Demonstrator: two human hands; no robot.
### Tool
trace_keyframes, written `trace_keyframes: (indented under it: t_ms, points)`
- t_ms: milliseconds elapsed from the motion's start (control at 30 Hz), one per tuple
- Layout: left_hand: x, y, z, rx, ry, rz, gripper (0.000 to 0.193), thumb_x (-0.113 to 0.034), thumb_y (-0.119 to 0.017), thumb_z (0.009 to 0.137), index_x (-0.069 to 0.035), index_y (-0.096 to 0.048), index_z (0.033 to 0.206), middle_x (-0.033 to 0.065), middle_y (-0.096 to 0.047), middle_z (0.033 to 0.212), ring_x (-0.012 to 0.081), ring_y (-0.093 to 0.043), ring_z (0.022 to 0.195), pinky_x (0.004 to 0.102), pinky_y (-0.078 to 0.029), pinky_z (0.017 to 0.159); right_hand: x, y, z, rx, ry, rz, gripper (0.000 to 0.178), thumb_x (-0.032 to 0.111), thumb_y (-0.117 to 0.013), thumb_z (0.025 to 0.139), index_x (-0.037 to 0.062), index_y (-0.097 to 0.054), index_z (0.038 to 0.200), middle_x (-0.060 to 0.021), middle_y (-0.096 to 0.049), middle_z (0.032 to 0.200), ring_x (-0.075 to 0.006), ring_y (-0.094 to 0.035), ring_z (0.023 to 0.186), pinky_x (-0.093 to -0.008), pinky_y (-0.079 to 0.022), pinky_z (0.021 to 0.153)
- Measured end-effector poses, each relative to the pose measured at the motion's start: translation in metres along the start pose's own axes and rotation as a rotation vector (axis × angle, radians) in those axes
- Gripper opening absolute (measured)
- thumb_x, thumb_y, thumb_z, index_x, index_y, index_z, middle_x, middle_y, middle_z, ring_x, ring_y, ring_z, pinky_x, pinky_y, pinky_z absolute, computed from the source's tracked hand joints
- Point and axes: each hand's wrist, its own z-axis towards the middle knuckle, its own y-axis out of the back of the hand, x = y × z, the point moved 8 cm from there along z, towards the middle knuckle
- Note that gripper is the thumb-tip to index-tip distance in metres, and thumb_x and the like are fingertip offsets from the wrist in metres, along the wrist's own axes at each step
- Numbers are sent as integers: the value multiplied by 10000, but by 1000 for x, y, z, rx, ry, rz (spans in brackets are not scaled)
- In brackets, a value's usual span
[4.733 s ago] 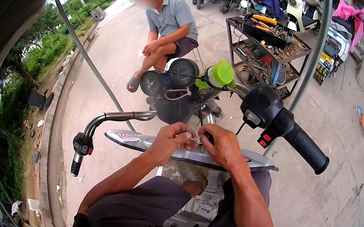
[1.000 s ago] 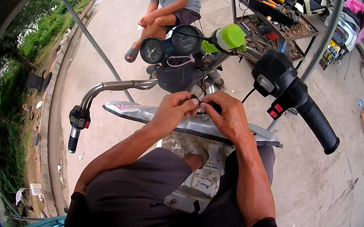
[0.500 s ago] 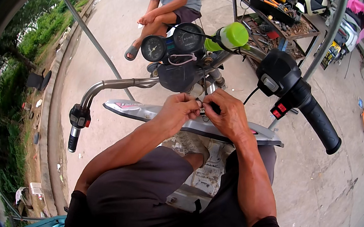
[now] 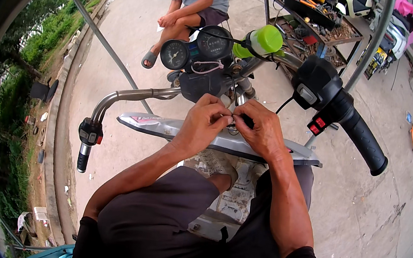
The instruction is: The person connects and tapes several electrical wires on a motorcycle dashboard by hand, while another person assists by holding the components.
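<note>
Concrete yard (image 4: 355,227), with one handlebar (image 4: 127,95) and two bare hands at its middle.

Fine markings show on two round gauges (image 4: 174,54), pink graphics on one silver panel (image 4: 165,127), red symbols on one switch block (image 4: 318,124). Left hand (image 4: 201,123) and right hand (image 4: 263,128) meet, fingertips pinching a thin black cable (image 4: 234,92) between gauges and panel; its end is hidden.

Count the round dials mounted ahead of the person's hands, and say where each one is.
2. The left dial sits lower in the picture; the right dial sits higher, nearer the green container. No others show, though parts could be hidden.
</note>
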Motion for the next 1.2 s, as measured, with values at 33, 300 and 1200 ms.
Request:
trace_keyframes:
  t_ms: [33,300,1200]
  points:
    - [1,0,1,1,-1,0,95,-56,-708,966,29,-696,1005,56,-580,1055,106,-597,811,269,-500,698,0,2,0,-1,0,0,89,53,-716,873,25,-676,947,-105,-644,877,-294,-649,765,-366,-514,690]
    - [43,-20,-2,292,402,-432,134,-78,-666,996,21,-636,1081,15,-565,955,100,-555,862,288,-471,759,-3,2,0,85,-45,74,97,58,-704,902,17,-686,988,-104,-655,903,-284,-653,807,-365,-509,729]
    - [24,-16,0,-24,309,-480,179,-200,-626,1036,-38,-691,995,19,-715,876,64,-610,806,240,-444,731,-5,13,2,31,-108,120,85,71,-717,894,8,-695,947,-99,-647,860,-239,-637,782,-354,-496,711]
